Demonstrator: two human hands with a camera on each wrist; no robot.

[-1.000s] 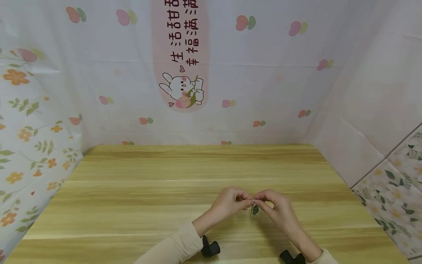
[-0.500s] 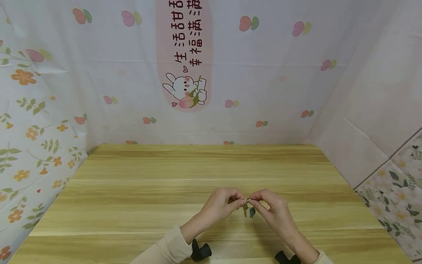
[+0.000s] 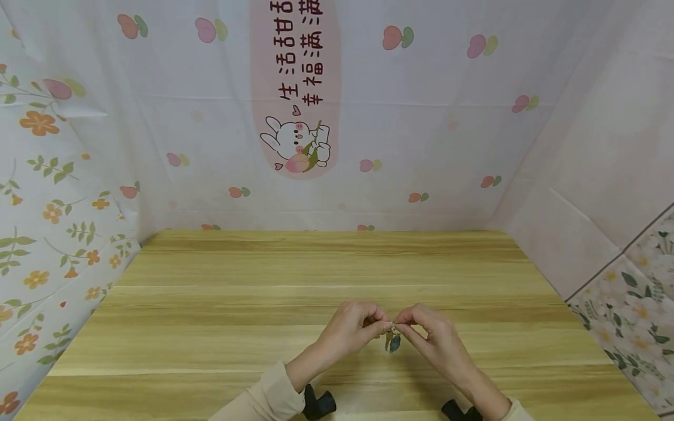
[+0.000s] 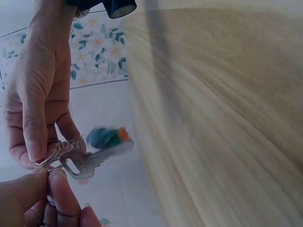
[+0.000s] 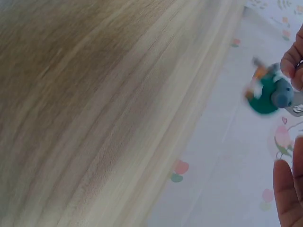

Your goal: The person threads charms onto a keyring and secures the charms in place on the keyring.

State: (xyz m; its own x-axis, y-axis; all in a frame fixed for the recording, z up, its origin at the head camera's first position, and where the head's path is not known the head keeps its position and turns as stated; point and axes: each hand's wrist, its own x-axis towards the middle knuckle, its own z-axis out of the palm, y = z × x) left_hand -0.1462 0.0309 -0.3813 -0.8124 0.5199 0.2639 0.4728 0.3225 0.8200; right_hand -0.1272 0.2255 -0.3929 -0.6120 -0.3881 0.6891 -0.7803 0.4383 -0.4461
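My left hand (image 3: pixel 347 328) and right hand (image 3: pixel 432 333) meet above the right half of the wooden table. Both pinch a small metal key ring (image 4: pixel 56 163) between thumb and forefinger. A silver key (image 4: pixel 84 165) hangs from it, beside a blurred teal charm (image 4: pixel 105 137) with an orange end. In the head view the key (image 3: pixel 388 339) and the charm (image 3: pixel 395 344) dangle close together below the fingertips. The right wrist view shows the charm (image 5: pixel 267 94) near the left hand's fingertips (image 5: pixel 291 66); the right hand's straighter fingers (image 5: pixel 285 189) are below, and its pinch is out of frame.
A wooden table (image 3: pixel 237 321) spreads under both hands. White printed cloth (image 3: pixel 210 128) covers the wall behind, and flowered cloth (image 3: pixel 63 234) hangs on the left. Black cameras sit on the left wrist (image 3: pixel 318 402) and the right wrist (image 3: pixel 460 410).
Both hands have shifted a little to the left with the key ring and dipped slightly. The key and charm have swung and turned below the fingers. Both hands keep their pinch.
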